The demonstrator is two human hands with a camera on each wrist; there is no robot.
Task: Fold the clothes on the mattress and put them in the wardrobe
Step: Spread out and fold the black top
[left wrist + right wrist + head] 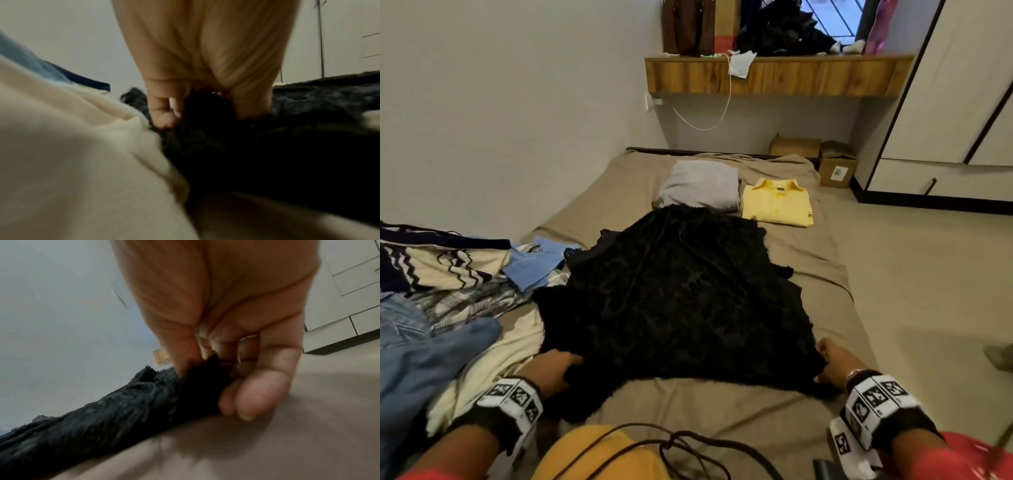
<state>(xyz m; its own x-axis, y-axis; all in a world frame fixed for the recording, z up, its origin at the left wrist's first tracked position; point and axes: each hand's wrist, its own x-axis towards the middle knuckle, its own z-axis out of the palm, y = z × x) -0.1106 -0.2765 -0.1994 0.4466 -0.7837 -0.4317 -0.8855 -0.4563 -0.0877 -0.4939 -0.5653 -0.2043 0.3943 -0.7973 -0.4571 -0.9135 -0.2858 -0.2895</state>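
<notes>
We pinch the near corners of the fuzzy black garment (681, 301), left hand (558, 370) and right hand (834, 363) wide apart, spreading it flat on the tan-sheeted mattress (722, 411) for folding.

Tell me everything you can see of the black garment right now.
The black garment is fuzzy, textured cloth, spread unfolded across the tan mattress. The left hand and right hand each grip a near corner. Its far edge touches the folded grey garment; its left side overlaps the cream cloth.
</notes>
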